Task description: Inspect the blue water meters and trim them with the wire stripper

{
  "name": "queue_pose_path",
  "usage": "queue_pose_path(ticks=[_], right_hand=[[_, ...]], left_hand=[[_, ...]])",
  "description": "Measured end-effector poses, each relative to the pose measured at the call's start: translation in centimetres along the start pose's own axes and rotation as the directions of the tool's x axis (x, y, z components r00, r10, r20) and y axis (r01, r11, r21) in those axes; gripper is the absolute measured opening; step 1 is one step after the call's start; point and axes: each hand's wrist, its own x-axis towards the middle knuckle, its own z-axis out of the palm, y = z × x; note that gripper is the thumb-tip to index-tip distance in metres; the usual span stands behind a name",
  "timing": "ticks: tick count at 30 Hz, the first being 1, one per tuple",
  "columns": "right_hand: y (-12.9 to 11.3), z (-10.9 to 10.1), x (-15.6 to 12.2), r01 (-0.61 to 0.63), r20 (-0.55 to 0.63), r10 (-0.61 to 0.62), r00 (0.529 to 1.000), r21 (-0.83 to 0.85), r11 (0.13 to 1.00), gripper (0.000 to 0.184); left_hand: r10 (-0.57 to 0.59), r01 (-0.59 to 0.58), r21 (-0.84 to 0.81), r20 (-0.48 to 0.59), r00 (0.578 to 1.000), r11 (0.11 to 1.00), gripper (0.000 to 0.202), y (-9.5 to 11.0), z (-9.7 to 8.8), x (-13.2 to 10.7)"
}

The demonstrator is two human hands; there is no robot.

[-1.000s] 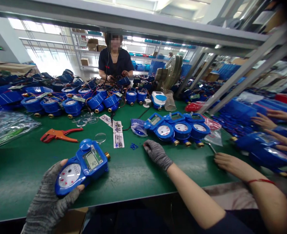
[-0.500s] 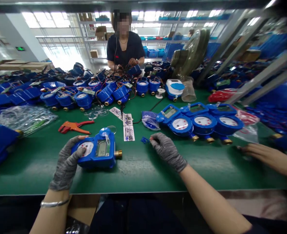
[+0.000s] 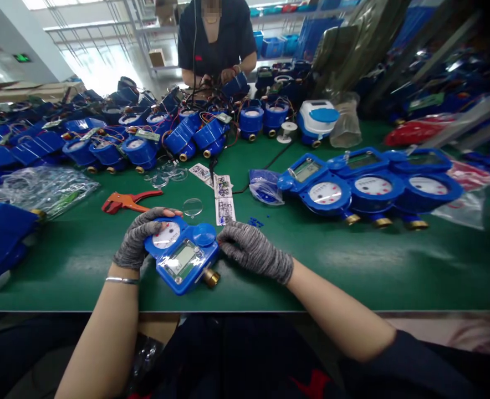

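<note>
A blue water meter [image 3: 183, 255] with a white dial, a small screen and a brass fitting lies on the green table [image 3: 353, 266] right in front of me. My left hand [image 3: 139, 237], in a grey fingerless glove, wraps round the meter's dial end. My right hand [image 3: 249, 250], gloved the same way, rests curled against the meter's right side, fingertips touching its round blue cap. A clear round lens [image 3: 192, 206] and printed label strips [image 3: 225, 210] lie just beyond the meter.
Orange pliers [image 3: 126, 201] lie at the left. A row of three blue meters [image 3: 369, 191] sits at the right, many more with wires at the back. A plastic bag [image 3: 32, 191] is far left. A person [image 3: 215, 39] works across the table.
My left hand has turned the meter and drawn it toward the middle. My right hand has moved left from the small blue bits onto the meter. The neighbour's hand at the right is gone from view.
</note>
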Motion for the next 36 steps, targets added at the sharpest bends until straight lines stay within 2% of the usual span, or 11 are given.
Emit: queue_pose_path(ticks=[6, 12, 19, 21, 23, 24, 25, 27, 28, 30, 36], right_hand=[[-0.3, -0.1, 0.1, 0.017, 0.031, -0.016, 0.999, -0.033, 0.999, 0.009], [0.2, 0.3, -0.7, 0.283, -0.033, -0.291, 0.956, -0.151, 0.947, 0.015], [-0.4, -1.5, -1.5, 0.422, 0.221, -0.366, 0.904, -0.318, 0.849, 0.023], [-0.7, -1.6, -1.4, 0.284, 0.155, -0.258, 0.954, -0.177, 0.942, 0.024], [-0.7, -1.1, -1.0, -0.03, 0.1, 0.021, 0.995, 0.088, 0.996, 0.023], [-0.6, -0.6, -0.8, -0.233, 0.129, 0.207, 0.97, 0.23, 0.945, 0.022], [-0.4, -0.2, -0.5, -0.417, 0.207, 0.365, 0.908, 0.352, 0.838, 0.022], [0.4, 0.7, 0.0, -0.663, 0.432, 0.504, 0.748, 0.484, 0.571, 0.026], [0.9, 1.0, 0.2, -0.722, 0.523, 0.498, 0.691, 0.507, 0.47, 0.028], [2.0, 1.3, 0.5, -0.761, 0.627, 0.431, 0.649, 0.528, 0.377, 0.029], [2.7, 1.3, 1.6, -0.741, 0.594, 0.445, 0.67, 0.569, 0.356, 0.029]], left_hand=[[-0.018, 0.018, 0.001, -0.002, 1.0, 1.0, 0.027, 0.3, 0.0, 0.1], [-0.031, 0.032, -0.023, 0.031, 0.999, 0.999, 0.027, 0.2, -0.2, -0.2], [-0.066, 0.069, -0.07, 0.045, 0.997, 0.995, 0.026, 0.2, 0.5, 0.3], [-0.055, 0.058, -0.054, 0.064, 0.996, 0.997, 0.028, 0.4, 0.9, 0.5], [-0.041, 0.043, -0.033, 0.057, 0.998, 0.999, 0.028, 0.4, 1.1, 0.6], [-0.035, 0.036, -0.025, 0.043, 0.998, 0.999, 0.028, 0.3, 1.0, 0.4], [-0.029, 0.029, -0.024, 0.026, 0.999, 0.999, 0.028, 0.1, 0.9, 0.2], [-0.022, 0.023, -0.035, 0.007, 1.0, 0.999, 0.028, -0.2, 0.6, -0.4], [-0.02, 0.02, -0.041, 0.003, 1.0, 0.999, 0.028, -0.4, 0.4, -0.7], [-0.014, 0.014, -0.036, -0.003, 1.0, 0.999, 0.029, -0.6, 0.2, -1.2], [0.063, -0.06, 0.062, -0.049, 0.997, 0.996, 0.028, -0.3, 0.7, -2.5]])
